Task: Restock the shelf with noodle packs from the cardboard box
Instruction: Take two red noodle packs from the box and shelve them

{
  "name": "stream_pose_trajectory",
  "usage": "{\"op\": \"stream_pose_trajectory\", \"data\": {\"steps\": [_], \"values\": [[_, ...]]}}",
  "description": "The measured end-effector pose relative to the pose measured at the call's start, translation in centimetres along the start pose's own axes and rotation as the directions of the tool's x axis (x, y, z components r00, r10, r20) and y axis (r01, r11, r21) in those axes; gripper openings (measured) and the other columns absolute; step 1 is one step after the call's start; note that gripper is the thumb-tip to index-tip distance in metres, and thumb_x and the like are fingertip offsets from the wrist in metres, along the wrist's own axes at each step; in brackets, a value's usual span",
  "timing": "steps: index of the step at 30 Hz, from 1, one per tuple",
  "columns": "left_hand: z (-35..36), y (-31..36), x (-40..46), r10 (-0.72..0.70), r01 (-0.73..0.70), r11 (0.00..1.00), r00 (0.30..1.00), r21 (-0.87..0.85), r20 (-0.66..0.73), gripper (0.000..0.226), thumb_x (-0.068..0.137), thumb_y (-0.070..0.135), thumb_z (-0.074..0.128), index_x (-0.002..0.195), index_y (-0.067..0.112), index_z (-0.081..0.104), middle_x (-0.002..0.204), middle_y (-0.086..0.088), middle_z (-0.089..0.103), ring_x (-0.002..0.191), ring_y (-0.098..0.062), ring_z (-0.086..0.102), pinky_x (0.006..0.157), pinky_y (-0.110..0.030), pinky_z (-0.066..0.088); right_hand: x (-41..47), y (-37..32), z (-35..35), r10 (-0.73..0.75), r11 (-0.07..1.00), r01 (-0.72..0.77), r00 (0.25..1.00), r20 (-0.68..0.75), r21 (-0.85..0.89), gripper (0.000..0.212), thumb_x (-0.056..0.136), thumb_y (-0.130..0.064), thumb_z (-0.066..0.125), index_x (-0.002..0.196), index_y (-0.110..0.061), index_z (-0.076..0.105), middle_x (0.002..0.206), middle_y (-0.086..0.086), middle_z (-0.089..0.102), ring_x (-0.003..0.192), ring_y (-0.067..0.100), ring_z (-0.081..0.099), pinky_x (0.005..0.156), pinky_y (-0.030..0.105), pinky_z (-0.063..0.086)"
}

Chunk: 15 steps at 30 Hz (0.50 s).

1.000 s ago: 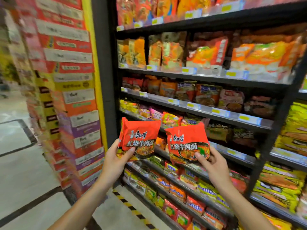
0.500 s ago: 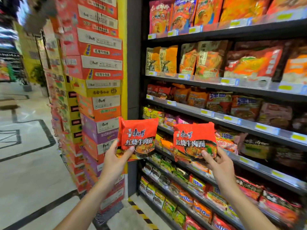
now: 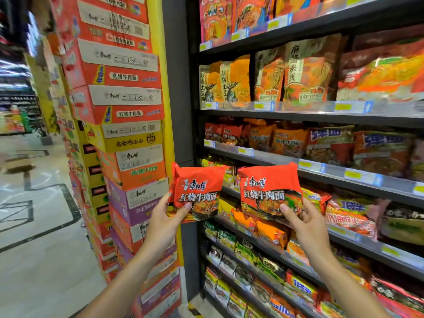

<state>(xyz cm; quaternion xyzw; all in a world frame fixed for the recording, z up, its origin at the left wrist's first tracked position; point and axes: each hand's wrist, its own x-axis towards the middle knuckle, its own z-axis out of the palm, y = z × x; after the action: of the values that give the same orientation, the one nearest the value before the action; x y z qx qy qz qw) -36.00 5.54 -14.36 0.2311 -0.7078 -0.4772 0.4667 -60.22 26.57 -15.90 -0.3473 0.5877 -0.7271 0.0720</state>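
My left hand [image 3: 164, 222] grips a red noodle pack [image 3: 198, 189] by its lower left corner, held upright in front of the shelf's dark side post. My right hand [image 3: 306, 222] grips a second, matching red noodle pack [image 3: 269, 188] by its lower edge, in front of the middle shelf rows. The two packs sit side by side, almost touching. The dark shelf unit [image 3: 321, 115] behind them holds rows of noodle packs on every level. The cardboard box I took them from is not in view.
A tall stack of red, yellow, orange and purple noodle cartons [image 3: 124, 138] rises on the left, against a yellow pillar [image 3: 160, 88]. Open tiled floor [image 3: 39, 237] stretches to the left. Price-tag strips [image 3: 332, 171] line the shelf edges.
My view has swung left and closer to the shelf; the carton stack now fills more of the left. Both hands keep their packs at about the same height.
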Motion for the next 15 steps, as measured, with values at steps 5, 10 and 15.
{"op": "stream_pose_trajectory", "data": {"steps": [5, 10, 15], "values": [[3.0, -3.0, 9.7, 0.022, -0.022, 0.999, 1.000, 0.031, -0.006, 0.042, 0.088, 0.032, 0.072, 0.128, 0.029, 0.060, 0.115, 0.016, 0.071, 0.108, -0.001, 0.064, 0.094, -0.029, 0.050, 8.8, 3.0, 2.1, -0.012, 1.000, 0.012, 1.000, -0.021, -0.021, 0.032, 0.092, -0.014, 0.069, 0.122, -0.019, 0.064, 0.110, -0.008, 0.075, 0.103, 0.006, 0.069, 0.076, 0.012, 0.052], [4.4, -6.8, 16.9, 0.034, -0.034, 0.999, 0.999, 0.024, -0.008, 0.038, 0.090, 0.029, 0.071, 0.126, 0.025, 0.061, 0.113, 0.013, 0.070, 0.106, -0.003, 0.065, 0.093, -0.031, 0.052, 15.2, 5.1, 4.0, -0.019, 0.999, 0.018, 0.999, -0.034, -0.048, 0.033, 0.092, -0.011, 0.068, 0.124, -0.016, 0.063, 0.110, -0.006, 0.074, 0.100, 0.005, 0.070, 0.074, 0.011, 0.052], [4.9, -10.7, 23.4, 0.080, -0.080, 0.997, 0.997, 0.002, 0.001, 0.030, 0.091, 0.021, 0.071, 0.119, 0.028, 0.062, 0.109, 0.013, 0.071, 0.100, 0.004, 0.064, 0.080, -0.010, 0.050, 20.0, 7.5, 7.3, -0.012, 1.000, 0.011, 0.999, -0.051, -0.022, 0.029, 0.092, -0.006, 0.067, 0.117, -0.021, 0.064, 0.097, -0.013, 0.077, 0.094, 0.003, 0.071, 0.070, 0.013, 0.054]]}}
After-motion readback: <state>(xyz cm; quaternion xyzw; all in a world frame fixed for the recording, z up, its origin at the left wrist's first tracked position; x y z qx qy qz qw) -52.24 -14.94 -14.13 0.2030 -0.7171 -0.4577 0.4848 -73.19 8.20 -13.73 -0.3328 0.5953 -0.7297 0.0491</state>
